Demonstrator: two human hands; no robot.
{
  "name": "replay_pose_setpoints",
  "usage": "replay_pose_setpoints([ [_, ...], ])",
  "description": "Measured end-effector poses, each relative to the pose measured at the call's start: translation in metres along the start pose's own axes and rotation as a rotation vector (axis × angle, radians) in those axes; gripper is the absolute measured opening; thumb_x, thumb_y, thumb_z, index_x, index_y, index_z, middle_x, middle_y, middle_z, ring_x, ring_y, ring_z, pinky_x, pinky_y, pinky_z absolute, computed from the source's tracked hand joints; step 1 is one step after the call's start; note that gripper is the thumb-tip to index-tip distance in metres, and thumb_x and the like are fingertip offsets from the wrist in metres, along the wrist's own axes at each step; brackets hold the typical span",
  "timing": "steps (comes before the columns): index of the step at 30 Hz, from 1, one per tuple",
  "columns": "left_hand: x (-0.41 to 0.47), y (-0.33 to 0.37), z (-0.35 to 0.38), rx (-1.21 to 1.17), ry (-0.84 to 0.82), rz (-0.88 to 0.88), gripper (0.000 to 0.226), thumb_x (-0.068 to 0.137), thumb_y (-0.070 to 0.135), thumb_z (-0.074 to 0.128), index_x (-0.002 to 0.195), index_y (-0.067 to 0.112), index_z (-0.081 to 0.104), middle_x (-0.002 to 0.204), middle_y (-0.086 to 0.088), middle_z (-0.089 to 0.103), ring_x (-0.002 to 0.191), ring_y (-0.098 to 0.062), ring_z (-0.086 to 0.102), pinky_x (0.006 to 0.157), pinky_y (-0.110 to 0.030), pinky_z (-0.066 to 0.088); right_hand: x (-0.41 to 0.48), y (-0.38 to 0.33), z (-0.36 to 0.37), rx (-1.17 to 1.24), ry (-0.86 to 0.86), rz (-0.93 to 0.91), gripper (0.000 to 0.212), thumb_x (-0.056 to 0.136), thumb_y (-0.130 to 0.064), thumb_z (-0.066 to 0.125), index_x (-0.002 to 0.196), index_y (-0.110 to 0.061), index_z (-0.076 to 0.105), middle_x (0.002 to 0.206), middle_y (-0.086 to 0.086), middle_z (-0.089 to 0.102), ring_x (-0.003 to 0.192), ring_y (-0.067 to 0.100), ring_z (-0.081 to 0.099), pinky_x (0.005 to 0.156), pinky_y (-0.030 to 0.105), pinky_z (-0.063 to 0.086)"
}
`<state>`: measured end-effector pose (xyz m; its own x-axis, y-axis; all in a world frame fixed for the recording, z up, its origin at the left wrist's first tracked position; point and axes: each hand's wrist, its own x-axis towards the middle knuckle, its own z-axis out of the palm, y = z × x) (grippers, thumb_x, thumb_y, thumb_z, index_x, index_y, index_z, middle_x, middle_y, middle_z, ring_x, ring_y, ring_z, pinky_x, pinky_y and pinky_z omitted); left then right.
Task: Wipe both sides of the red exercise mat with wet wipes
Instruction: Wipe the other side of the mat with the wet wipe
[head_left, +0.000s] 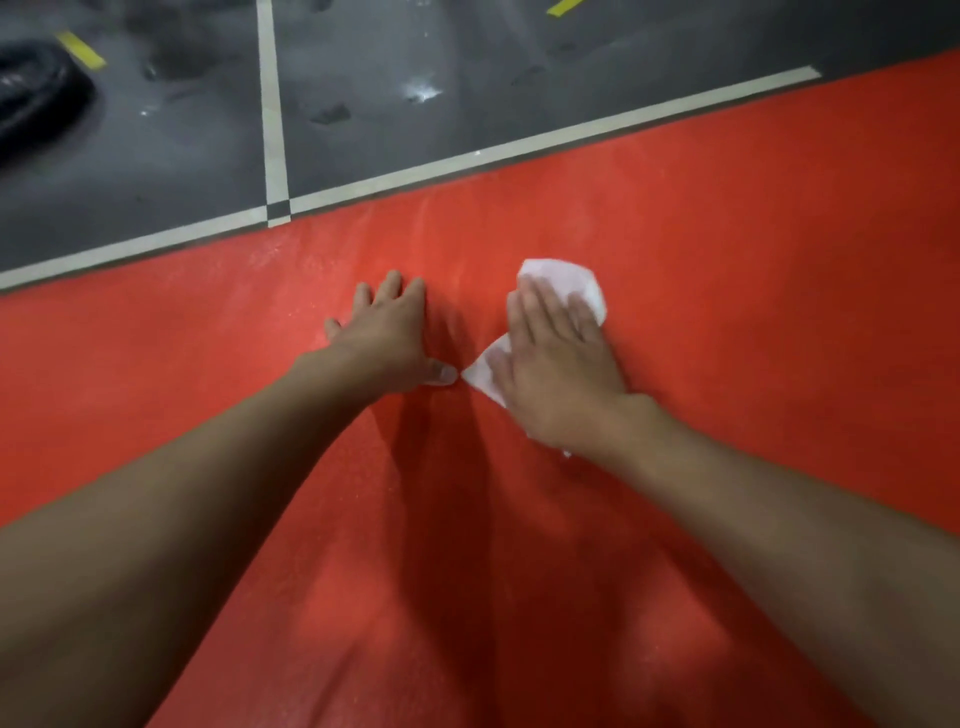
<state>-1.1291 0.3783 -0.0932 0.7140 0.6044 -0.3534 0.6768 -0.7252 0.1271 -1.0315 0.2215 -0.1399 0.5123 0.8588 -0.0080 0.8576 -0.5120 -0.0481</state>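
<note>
The red mat (727, 260) lies flat on the grey floor (156, 156), its far edge toward 12 o'clock. It looks thin, soft and light, best lifted by an edge. The right hand (561, 364) presses a wipe (576, 283) flat, at 3 o'clock of the left hand (387, 332), which is spread on the mat.

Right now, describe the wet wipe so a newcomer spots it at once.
Find the red mat filling the lower frame below the grey floor. At its middle the right hand presses flat on the wet wipe. It is the only white sheet on the mat.
</note>
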Motion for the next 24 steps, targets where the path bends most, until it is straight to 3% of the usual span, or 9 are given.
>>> replay_pose_setpoints([
  [3, 0.005, -0.002, -0.011, 0.062, -0.012, 0.022, 0.103, 0.056, 0.059, 0.085, 0.141, 0.025, 0.037, 0.143, -0.004, 0.034, 0.130, -0.036, 0.034, 0.098, -0.056, 0.041, 0.012, 0.023, -0.003, -0.005, -0.048, -0.068, 0.069, 0.102, -0.045, 0.012, 0.156, -0.003, 0.007, 0.166, 0.012, 0.002, 0.153, 0.021, -0.004, 0.123, 0.042, -0.002],
  [6, 0.013, -0.005, -0.020, 0.066, -0.058, 0.046, 0.096, 0.054, 0.057, 0.087, 0.134, 0.026, 0.043, 0.128, -0.003, 0.043, 0.122, -0.035, 0.040, 0.099, -0.054, 0.041, 0.032, 0.018, -0.006, 0.030, -0.075, 0.146, 0.068, 0.102, -0.043, 0.014, 0.156, -0.002, 0.005, 0.166, 0.013, -0.001, 0.153, 0.022, -0.006, 0.123, 0.045, -0.004],
  [8, 0.018, -0.006, -0.024, 0.075, -0.046, 0.060, 0.089, 0.058, 0.048, 0.088, 0.132, 0.027, 0.044, 0.125, -0.002, 0.043, 0.122, -0.033, 0.040, 0.099, -0.055, 0.040, 0.031, -0.004, 0.001, 0.014, -0.025, 0.034, 0.070, 0.101, -0.044, 0.013, 0.156, -0.002, 0.007, 0.165, 0.015, 0.000, 0.153, 0.025, -0.005, 0.122, 0.048, -0.002],
  [11, 0.019, -0.007, -0.020, 0.083, 0.036, 0.025, 0.087, 0.059, 0.041, 0.089, 0.130, 0.032, 0.040, 0.125, -0.001, 0.038, 0.120, -0.033, 0.035, 0.088, -0.058, 0.042, 0.034, 0.009, -0.003, 0.013, -0.053, -0.155, 0.069, 0.101, -0.045, 0.011, 0.157, -0.005, 0.008, 0.166, 0.011, 0.001, 0.153, 0.019, -0.005, 0.123, 0.043, -0.002],
  [13, 0.022, -0.010, -0.017, 0.085, 0.019, 0.004, 0.100, 0.059, 0.042, 0.090, 0.139, 0.035, 0.030, 0.138, -0.003, 0.031, 0.130, -0.035, 0.028, 0.094, -0.069, 0.036, 0.056, 0.027, -0.009, 0.004, -0.073, -0.029, 0.066, 0.103, -0.043, 0.014, 0.157, -0.005, 0.006, 0.166, 0.010, 0.001, 0.153, 0.018, -0.004, 0.123, 0.041, -0.002],
  [15, 0.028, -0.016, -0.017, 0.044, -0.050, -0.036, 0.123, 0.059, 0.044, 0.090, 0.152, 0.033, 0.011, 0.157, -0.003, 0.009, 0.145, -0.040, 0.009, 0.104, -0.074, 0.024, 0.067, 0.019, -0.010, 0.036, -0.072, 0.117, 0.066, 0.103, -0.041, 0.016, 0.156, -0.003, 0.007, 0.166, 0.012, 0.001, 0.153, 0.021, -0.004, 0.123, 0.045, -0.002],
  [17, 0.036, -0.020, -0.020, 0.000, -0.123, -0.060, 0.137, 0.058, 0.045, 0.091, 0.155, 0.026, -0.004, 0.163, -0.005, -0.009, 0.147, -0.046, -0.006, 0.111, -0.069, 0.020, 0.069, -0.001, -0.003, 0.035, -0.019, 0.020, 0.068, 0.101, -0.043, 0.015, 0.156, -0.002, 0.010, 0.165, 0.015, 0.003, 0.153, 0.024, -0.002, 0.123, 0.047, -0.001],
  [20, 0.041, -0.020, -0.018, -0.019, -0.147, -0.060, 0.141, 0.056, 0.046, 0.091, 0.155, 0.026, -0.008, 0.163, -0.002, -0.016, 0.146, -0.047, -0.012, 0.110, -0.069, 0.020, 0.073, 0.015, -0.005, -0.006, -0.053, -0.176, 0.071, 0.099, -0.046, 0.009, 0.156, -0.003, 0.008, 0.166, 0.012, 0.002, 0.153, 0.021, -0.002, 0.123, 0.042, -0.001],
  [24, 0.039, -0.021, -0.018, -0.042, -0.154, -0.081, 0.142, 0.055, 0.046, 0.091, 0.154, 0.032, -0.009, 0.162, 0.005, -0.020, 0.147, -0.041, -0.015, 0.103, -0.080, 0.015, 0.102, 0.021, -0.012, 0.023, -0.089, 0.101, 0.067, 0.104, -0.042, 0.015, 0.156, -0.002, 0.005, 0.165, 0.014, -0.001, 0.153, 0.024, -0.005, 0.123, 0.046, -0.002],
])
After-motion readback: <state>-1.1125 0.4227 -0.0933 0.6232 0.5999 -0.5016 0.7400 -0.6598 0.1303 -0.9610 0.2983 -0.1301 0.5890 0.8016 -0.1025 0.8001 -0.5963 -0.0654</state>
